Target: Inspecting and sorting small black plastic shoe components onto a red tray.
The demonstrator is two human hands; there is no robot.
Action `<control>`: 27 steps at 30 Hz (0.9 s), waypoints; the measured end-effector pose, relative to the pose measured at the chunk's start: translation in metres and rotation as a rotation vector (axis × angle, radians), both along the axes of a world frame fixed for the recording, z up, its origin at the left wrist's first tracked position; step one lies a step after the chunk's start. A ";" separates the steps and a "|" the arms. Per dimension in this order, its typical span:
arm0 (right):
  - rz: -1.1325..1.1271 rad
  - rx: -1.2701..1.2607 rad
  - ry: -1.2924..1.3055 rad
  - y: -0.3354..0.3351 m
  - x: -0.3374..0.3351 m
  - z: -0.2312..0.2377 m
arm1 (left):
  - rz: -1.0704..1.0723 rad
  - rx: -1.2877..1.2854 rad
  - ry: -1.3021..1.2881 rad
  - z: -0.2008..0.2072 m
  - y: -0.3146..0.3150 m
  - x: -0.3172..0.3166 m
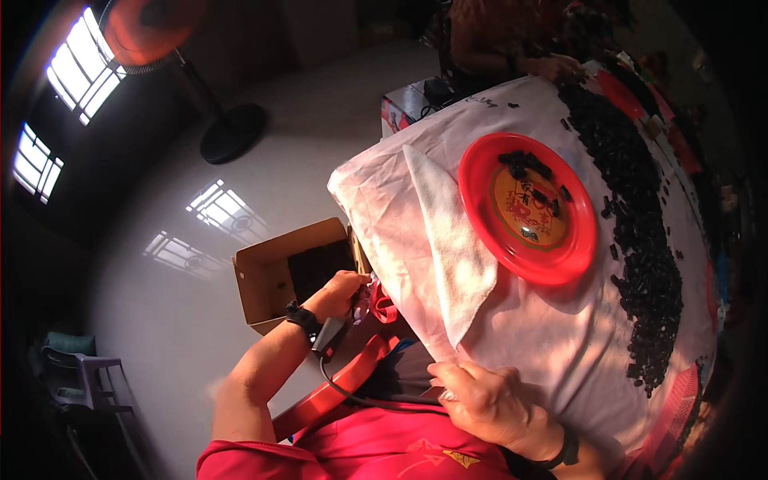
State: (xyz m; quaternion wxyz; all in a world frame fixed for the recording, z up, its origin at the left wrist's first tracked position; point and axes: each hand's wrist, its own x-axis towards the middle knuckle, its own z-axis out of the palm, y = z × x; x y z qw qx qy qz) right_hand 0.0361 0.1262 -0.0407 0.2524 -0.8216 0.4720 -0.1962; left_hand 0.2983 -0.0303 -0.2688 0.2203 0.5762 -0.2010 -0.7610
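Observation:
My left hand (346, 290) is closed at the table's left edge, beside an open cardboard box (260, 282). What it pinches, if anything, is too small to make out. Just beneath its fingers hang a red strap (382, 302) and something shiny and purplish. My right hand (490, 404) is curled shut at the near edge of the table, above my lap. A small whitish bit shows between its fingers, but its kind is unclear. Ahead of it, a folded white cloth (454, 248) lies beside a red plate (474, 210) that carries several short black pieces (524, 164).
A long heap of black pieces (632, 200) runs along the right of the white-covered table (372, 192). Another person's hand (552, 68) is at the far side. A standing fan (232, 132) and a plastic stool (84, 364) are on the floor to the left.

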 end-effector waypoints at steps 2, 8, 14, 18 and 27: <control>0.022 0.049 -0.007 0.000 0.012 -0.014 | 0.042 0.092 0.144 -0.027 0.000 -0.001; -0.018 0.136 0.077 -0.012 0.035 -0.022 | 0.198 0.130 0.266 -0.077 0.000 -0.010; -0.042 0.282 0.023 -0.023 0.050 -0.043 | 0.409 0.275 0.584 -0.069 -0.008 -0.019; -0.067 0.344 0.041 -0.027 0.065 -0.057 | 0.143 0.293 0.566 -0.069 0.003 -0.038; -0.079 0.420 0.088 -0.033 0.069 -0.067 | -0.347 0.014 0.535 -0.035 -0.004 -0.061</control>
